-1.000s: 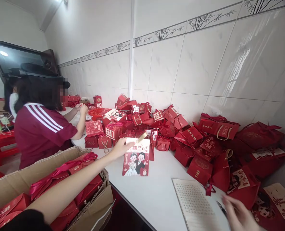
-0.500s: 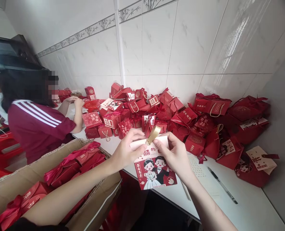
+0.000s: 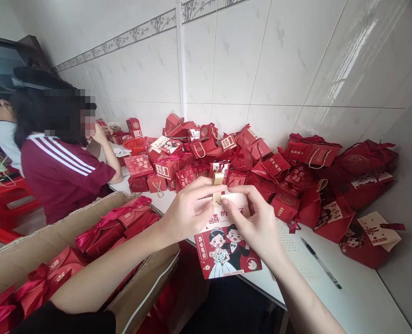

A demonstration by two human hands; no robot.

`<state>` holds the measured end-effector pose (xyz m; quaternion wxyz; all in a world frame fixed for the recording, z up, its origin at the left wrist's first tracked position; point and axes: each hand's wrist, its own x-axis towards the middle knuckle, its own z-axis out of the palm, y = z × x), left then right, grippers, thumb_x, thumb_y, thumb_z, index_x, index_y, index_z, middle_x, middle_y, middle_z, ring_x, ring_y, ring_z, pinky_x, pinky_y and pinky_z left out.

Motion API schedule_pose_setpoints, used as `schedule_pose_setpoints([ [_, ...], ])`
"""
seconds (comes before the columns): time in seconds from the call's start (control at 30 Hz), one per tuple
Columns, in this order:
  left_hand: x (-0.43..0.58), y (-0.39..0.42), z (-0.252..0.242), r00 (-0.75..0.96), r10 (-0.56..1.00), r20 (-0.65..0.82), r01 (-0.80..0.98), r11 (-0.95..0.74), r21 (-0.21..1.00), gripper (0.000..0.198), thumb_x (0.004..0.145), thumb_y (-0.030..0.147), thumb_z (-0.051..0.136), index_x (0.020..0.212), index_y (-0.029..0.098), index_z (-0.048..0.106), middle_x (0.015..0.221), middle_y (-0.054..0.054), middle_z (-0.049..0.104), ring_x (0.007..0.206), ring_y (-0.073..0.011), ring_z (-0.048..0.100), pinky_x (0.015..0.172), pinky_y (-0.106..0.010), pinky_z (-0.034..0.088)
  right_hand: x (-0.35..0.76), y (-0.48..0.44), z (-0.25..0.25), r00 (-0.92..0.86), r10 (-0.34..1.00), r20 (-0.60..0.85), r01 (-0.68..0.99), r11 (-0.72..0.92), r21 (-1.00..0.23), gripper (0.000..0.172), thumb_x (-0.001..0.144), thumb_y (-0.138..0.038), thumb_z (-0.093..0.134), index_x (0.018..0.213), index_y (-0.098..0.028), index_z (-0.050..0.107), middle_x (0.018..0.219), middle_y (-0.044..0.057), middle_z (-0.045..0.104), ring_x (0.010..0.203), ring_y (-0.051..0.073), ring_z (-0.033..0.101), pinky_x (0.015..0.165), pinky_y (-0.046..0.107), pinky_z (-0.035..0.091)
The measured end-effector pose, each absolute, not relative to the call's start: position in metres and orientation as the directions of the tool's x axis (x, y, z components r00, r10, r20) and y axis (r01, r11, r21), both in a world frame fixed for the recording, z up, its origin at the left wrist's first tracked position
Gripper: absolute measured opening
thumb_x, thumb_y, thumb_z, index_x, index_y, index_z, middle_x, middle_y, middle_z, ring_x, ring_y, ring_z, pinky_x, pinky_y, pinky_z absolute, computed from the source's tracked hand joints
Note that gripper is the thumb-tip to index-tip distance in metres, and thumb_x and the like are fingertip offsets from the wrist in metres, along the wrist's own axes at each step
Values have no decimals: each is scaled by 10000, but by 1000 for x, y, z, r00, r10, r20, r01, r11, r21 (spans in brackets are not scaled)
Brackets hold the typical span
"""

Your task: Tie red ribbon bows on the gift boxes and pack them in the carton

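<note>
Hands at chest height over bench (image 3: 358, 297) edge. Left hand (image 3: 188, 211) fingers pinch top of cartoon-couple gift bag (image 3: 228, 248), thumb on gold tab (image 3: 218, 185). Right hand (image 3: 257, 225) fingers grip bag's top edge beside it. Red box pile (image 3: 247, 162) behind; pen (image 3: 320, 263) right; co-worker's sleeve (image 3: 65, 174) left.

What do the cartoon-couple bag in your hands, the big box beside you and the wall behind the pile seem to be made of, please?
The cartoon-couple bag looks like printed card or stiff paper with a slight sheen: flat panel, crisp edges. Its gold strip seems metallic ribbon or foil, though that stays uncertain. The big box is plain brown corrugated cardboard, with matte, ragged flaps. The wall is glossy white ceramic tile, with grout lines and window reflections.
</note>
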<state>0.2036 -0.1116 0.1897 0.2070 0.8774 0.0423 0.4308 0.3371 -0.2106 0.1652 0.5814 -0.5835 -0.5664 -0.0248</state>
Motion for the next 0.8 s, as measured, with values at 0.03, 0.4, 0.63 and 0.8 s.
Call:
schedule_pose_setpoints([
  [0.03, 202, -112, 190, 618, 238, 749, -101, -921, 376, 321, 809, 105, 475, 1093, 167, 611, 1002, -65, 595, 945, -151, 580, 825, -300, 524, 336, -211, 166, 335, 634, 697, 710, 317, -629, 171, 843, -348, 574, 938, -207, 556, 663, -36, 545, 464, 104, 434, 465, 215, 393],
  [0.4, 195, -104, 183, 585, 172, 792, -31, -972, 234, 331, 792, 79, 526, 1107, 168, 579, 1074, -72, 560, 1006, -162, 571, 876, -300, 514, 329, -204, 166, 284, 639, 715, 766, 296, -570, 138, 864, -334, 546, 901, -203, 574, 744, -5, 586, 596, 137, 531, 546, 232, 429],
  [0.63, 173, -95, 190, 679, 212, 703, -67, -936, 346, 384, 797, 117, 509, 1176, 178, 524, 1140, -88, 535, 1073, -202, 542, 924, -355, 483, 312, -191, 164, 327, 645, 691, 680, 347, -645, 125, 853, -326, 569, 867, -202, 577, 660, -43, 543, 458, 88, 421, 430, 194, 356],
  [0.8, 136, -76, 181, 698, 375, 610, -96, -795, 599, 820, 758, 290, 629, 1416, 243, 141, 1336, -123, 437, 1114, -243, 537, 886, -346, 513, 293, -172, 162, 424, 568, 705, 607, 400, -687, 148, 840, -343, 585, 842, -197, 563, 714, -15, 563, 516, 100, 467, 445, 193, 377],
])
